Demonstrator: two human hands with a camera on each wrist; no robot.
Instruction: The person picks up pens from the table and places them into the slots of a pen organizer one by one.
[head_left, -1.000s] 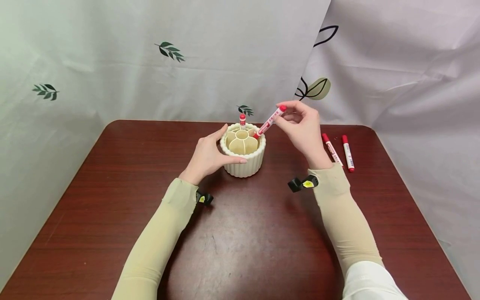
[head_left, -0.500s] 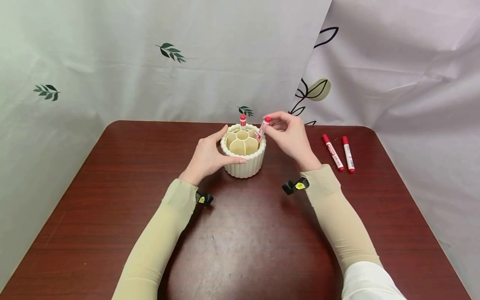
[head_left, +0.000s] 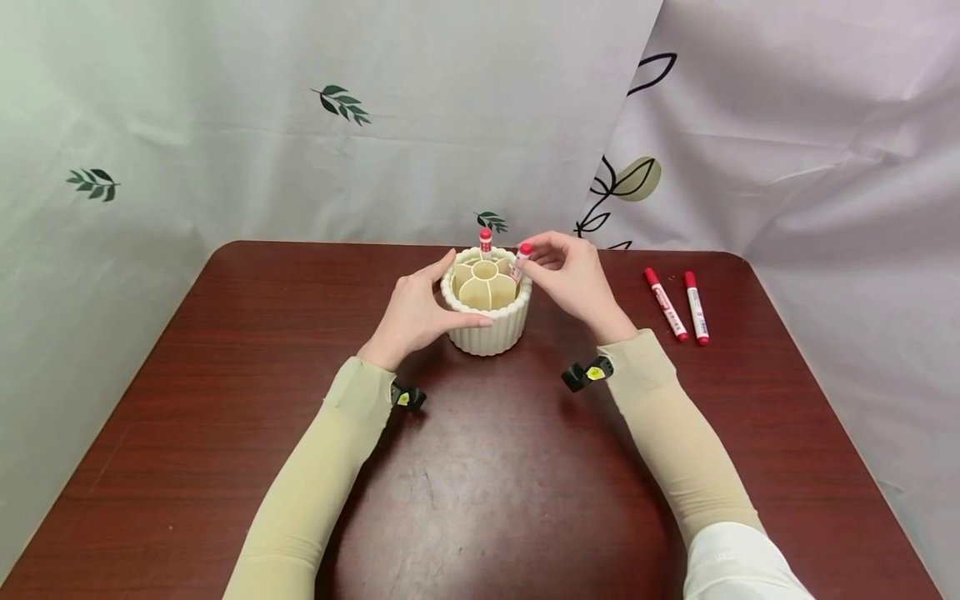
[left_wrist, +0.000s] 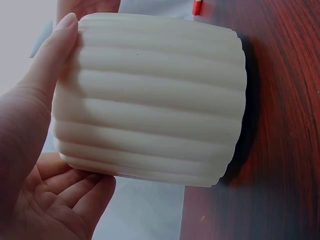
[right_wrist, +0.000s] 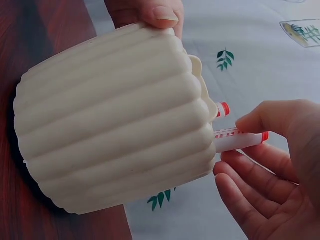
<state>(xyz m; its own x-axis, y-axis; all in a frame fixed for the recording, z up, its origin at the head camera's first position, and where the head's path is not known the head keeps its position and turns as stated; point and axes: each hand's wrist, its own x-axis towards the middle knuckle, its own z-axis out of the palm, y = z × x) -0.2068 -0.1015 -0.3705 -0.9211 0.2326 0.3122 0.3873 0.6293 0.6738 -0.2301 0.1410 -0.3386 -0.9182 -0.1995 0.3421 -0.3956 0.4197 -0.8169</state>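
Lowered red-ended marker (right_wrist: 235, 142) deeper into right side of fluted pen holder (head_left: 489, 335) this past second, pinching with right hand (head_left: 572, 277), gripping holder with left hand (head_left: 417, 312). Judged nearly seated; leaves two loose markers (head_left: 666, 305) right of holder.

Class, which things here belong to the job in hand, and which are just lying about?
Job in hand:
cream holder, gripped by the left hand
marker pinched by the right hand
marker standing in the holder
two loose markers, probably: they match

Just around:
patterned cloth
wrist cameras
tabletop
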